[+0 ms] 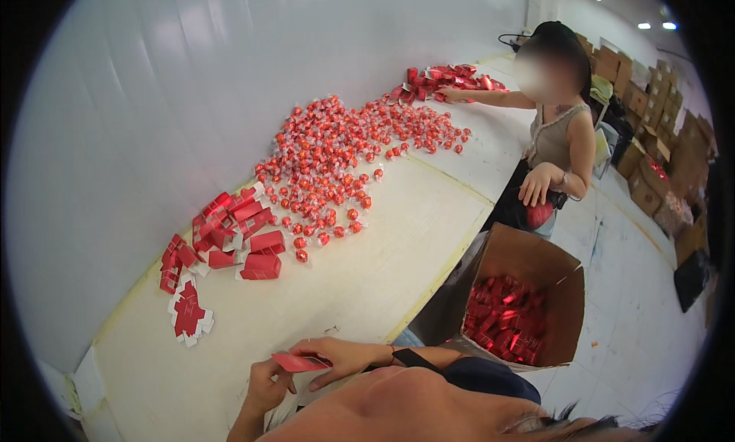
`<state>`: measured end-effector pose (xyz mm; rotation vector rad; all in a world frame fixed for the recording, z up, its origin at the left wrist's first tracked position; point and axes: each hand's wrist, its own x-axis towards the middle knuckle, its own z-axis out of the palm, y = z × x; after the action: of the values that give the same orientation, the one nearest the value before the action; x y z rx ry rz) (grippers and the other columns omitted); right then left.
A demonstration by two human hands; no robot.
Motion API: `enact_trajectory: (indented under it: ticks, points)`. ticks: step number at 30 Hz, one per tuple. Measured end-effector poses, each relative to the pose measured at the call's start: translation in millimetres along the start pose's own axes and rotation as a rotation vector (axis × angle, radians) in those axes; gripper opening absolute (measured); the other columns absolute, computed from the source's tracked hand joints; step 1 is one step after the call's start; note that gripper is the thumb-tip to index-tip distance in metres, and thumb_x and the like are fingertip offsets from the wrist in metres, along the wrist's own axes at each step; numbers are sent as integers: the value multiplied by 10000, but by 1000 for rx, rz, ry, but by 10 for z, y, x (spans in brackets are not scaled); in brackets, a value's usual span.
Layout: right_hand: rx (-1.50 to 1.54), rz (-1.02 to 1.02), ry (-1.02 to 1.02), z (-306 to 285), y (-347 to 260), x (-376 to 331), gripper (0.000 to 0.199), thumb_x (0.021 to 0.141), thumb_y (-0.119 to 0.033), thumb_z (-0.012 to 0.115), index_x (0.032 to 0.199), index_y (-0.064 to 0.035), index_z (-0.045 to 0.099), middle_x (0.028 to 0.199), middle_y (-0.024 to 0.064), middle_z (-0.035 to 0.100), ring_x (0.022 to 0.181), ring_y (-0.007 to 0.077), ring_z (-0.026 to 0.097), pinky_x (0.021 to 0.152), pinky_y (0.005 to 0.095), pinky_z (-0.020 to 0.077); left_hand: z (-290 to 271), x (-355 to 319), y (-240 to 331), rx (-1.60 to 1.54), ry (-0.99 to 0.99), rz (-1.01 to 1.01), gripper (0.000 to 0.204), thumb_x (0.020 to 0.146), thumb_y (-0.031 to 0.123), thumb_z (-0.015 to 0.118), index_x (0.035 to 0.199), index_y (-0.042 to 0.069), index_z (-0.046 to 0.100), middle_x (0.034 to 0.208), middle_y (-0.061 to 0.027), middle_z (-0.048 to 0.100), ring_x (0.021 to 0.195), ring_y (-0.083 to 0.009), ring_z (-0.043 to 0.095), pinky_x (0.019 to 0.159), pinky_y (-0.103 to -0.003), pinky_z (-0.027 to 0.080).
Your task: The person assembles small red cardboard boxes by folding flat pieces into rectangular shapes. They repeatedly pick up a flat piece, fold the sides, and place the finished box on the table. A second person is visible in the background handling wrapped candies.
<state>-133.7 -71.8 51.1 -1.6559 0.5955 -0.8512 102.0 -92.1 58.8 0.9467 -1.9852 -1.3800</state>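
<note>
Near the table's front edge, my left hand [266,387] pinches one end of a small red carton [297,362]. The fingers of my right hand [343,355] grip its other end. The carton looks thin and partly flattened; whether anything is inside it I cannot tell. Farther left on the table lies a flat, unfolded red-and-white carton blank [188,312]. Behind it several red cartons [243,220] are heaped against the wall, some with white flaps sticking out. Beside them spreads a large pile of red wrapped candies [329,147] with clear twisted ends.
A big cardboard box [563,312] holding many shiny red cartons stands on the floor at my right. Beyond it a co-worker [563,136] reaches to another red carton heap [459,78] at the table's far end. Stacked brown boxes [651,97] line the right side.
</note>
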Motion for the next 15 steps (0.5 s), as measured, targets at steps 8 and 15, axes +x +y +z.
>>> enact_trajectory:
  ticks: [8, 15]
  points:
    - [-279, 5, 223, 91, 82, 73, 520, 691, -293, 834, 1067, -34, 586, 828, 118, 660, 724, 203, 628, 684, 349, 508, 257, -16, 298, 388, 252, 226, 296, 806, 295, 773, 913, 32, 688, 679, -87, 592, 548, -162, 565, 514, -282, 457]
    - [-31, -46, 308, 83, 87, 36, 481, 662, -201, 868, 1025, -29, 604, 872, 73, 640, 758, 156, 599, 699, 287, 487, 396, 118, 416, 28, 416, 312, 420, 785, 95, 726, 1173, 18, 583, 1109, -107, 625, 1034, -212, 596, 894, -329, 455]
